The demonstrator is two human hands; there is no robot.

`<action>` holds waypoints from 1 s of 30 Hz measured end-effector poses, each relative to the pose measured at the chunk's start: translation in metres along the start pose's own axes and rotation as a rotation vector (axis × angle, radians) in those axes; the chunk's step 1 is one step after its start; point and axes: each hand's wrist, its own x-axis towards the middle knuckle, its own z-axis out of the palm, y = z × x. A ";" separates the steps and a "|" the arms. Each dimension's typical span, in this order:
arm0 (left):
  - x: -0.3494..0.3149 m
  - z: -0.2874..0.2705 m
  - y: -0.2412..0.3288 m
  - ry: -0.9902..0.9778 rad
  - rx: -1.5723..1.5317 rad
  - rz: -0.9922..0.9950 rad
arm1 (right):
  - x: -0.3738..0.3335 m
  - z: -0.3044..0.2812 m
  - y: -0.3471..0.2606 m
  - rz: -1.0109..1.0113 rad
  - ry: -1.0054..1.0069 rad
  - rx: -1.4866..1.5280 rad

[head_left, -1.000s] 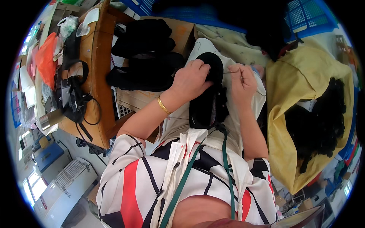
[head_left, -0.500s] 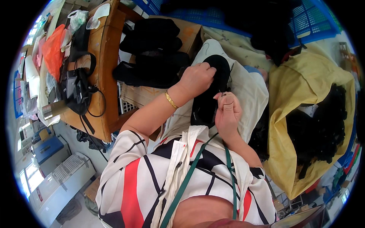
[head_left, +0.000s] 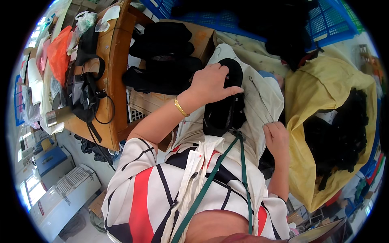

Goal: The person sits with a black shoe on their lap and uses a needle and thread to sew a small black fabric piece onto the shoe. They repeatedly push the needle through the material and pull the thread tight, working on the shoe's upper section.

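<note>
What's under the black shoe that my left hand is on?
Pale cloth shows around the black shoe, apparently running beneath it. What lies directly under the shoe is covered, and your left hand hides part of its top.

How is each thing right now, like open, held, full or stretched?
Left hand: on the shoe, thumb spread
Right hand: fingers closed on the thread
Black shoe: lying on the person's lap, under the left hand
Dark thread: drawn out to the right hand
Gold bracelet: around the left wrist
Yellow sack: open, black things inside
</note>
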 end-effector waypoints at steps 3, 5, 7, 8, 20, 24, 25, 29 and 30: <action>0.008 0.007 0.004 0.086 0.101 0.044 | -0.013 -0.014 0.001 0.203 0.153 0.165; 0.014 0.009 0.002 0.178 0.115 0.117 | -0.003 -0.019 -0.002 0.377 0.346 0.262; 0.016 0.011 0.002 0.239 0.092 0.128 | 0.016 -0.010 -0.004 0.440 0.471 0.434; 0.016 0.013 0.002 0.248 0.064 0.107 | 0.026 -0.002 -0.006 0.431 0.495 0.546; 0.005 0.025 -0.028 0.006 -0.775 -0.536 | 0.120 0.063 -0.058 0.575 -0.117 0.998; 0.003 0.025 -0.026 0.016 -0.829 -0.575 | 0.124 0.070 -0.055 0.507 -0.114 0.824; 0.003 0.025 -0.026 0.015 -0.834 -0.579 | 0.124 0.071 -0.054 0.488 -0.114 0.782; 0.003 0.025 -0.027 0.015 -0.858 -0.586 | 0.126 0.073 -0.052 0.485 -0.142 0.759; 0.003 0.025 -0.026 0.016 -0.864 -0.586 | 0.126 0.074 -0.051 0.489 -0.146 0.764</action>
